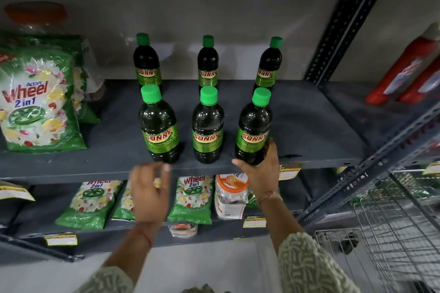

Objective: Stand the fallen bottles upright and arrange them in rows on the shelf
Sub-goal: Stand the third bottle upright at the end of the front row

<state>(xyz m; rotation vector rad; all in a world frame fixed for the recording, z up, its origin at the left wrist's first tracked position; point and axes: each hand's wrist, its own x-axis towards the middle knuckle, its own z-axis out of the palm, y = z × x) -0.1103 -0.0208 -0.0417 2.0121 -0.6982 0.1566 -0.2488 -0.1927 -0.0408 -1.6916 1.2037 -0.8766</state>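
Several dark green bottles with green caps and "SUNNY" labels stand upright on the grey shelf point(309, 126) in two rows of three. The front row holds a left bottle point(159, 123), a middle bottle point(207, 126) and a right bottle point(253, 126). The back row bottles point(207, 64) stand behind them. My right hand point(260, 171) wraps around the base of the front right bottle. My left hand point(150, 192) hovers just below the shelf edge under the front left bottle, fingers apart, holding nothing.
Green Wheel detergent bags point(38, 102) lean at the shelf's left. Red bottles point(404, 71) lie on the neighbouring shelf to the right. More detergent bags and a jar point(229, 195) fill the shelf below. A wire basket point(392, 233) sits at lower right.
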